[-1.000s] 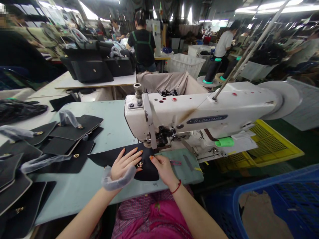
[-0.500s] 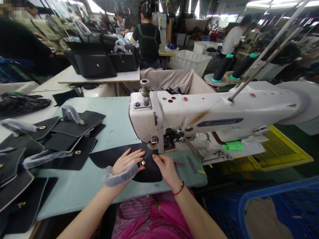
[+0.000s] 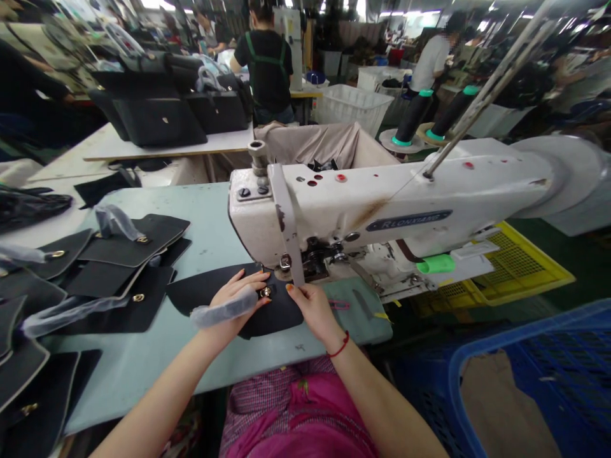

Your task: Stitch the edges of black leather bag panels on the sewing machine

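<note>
A black leather flap (image 3: pixel 210 294) with a gold clasp (image 3: pixel 265 292) lies on the pale green table (image 3: pixel 157 356) under the head of a white sewing machine (image 3: pixel 382 203). My left hand (image 3: pixel 236 299) lies flat on the flap with fingers spread, a clear plastic band across its back. My right hand (image 3: pixel 312 308) presses the flap's right edge just below the needle area, fingers stretched forward. Both hands touch the flap beside the clasp.
Several black flaps with gold clasps (image 3: pixel 119 267) are stacked at the left. A blue crate (image 3: pixel 525 381) stands at the lower right and a yellow tray (image 3: pixel 520 270) lies behind the machine. Black bags (image 3: pixel 162 108) sit on a far table. Other people work in the background.
Both hands and the flap have slid slightly further in under the machine head. The camera view has shifted a little.
</note>
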A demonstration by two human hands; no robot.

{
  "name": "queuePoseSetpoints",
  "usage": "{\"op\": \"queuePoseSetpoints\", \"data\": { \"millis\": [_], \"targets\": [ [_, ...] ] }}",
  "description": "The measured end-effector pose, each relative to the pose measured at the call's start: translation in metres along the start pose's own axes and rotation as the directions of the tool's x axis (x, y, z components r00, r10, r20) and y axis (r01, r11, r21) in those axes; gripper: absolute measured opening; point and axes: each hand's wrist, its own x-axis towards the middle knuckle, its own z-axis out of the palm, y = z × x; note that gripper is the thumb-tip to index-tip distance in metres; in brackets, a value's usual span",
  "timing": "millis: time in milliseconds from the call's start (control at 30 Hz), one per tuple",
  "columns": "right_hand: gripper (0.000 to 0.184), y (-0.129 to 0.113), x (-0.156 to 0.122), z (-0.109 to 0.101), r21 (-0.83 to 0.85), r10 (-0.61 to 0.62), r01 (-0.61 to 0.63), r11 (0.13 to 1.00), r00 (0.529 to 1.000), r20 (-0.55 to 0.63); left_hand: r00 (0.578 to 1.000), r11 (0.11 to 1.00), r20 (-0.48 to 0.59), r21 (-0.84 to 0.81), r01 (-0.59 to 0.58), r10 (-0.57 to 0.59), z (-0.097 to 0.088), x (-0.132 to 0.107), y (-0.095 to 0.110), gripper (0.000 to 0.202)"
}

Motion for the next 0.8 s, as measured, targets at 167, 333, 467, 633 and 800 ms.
{"op": "queuePoseSetpoints", "data": {
  "millis": [167,333,467,633,800],
  "targets": [
    [0.052,-0.001,-0.021,-0.006,0.064,0.057,-0.06,0.996,0.997,0.054,1.0,0.999,0.007,-0.03,0.028,-0.027,-0.002,-0.001,-0.001,0.029],
    [0.047,-0.003,-0.037,-0.009,0.114,0.116,-0.128,0.985,0.988,0.107,0.985,0.992,0.13,-0.028,0.12,-0.115,-0.009,0.001,0.002,0.032],
    [0.044,-0.009,-0.039,-0.013,0.051,0.09,-0.096,0.994,0.991,0.103,0.973,0.992,0.194,0.014,0.126,-0.126,-0.014,0.006,0.005,0.032],
    [0.047,-0.012,-0.038,-0.016,0.1,0.118,-0.135,0.986,0.979,0.165,0.959,0.986,0.233,0.0,0.169,-0.165,-0.017,0.01,0.008,0.033],
    [0.05,-0.01,-0.035,-0.017,0.193,0.163,-0.214,0.957,0.954,0.252,0.95,0.979,0.249,-0.036,0.202,-0.187,-0.018,0.01,0.008,0.033]
  ]
}}
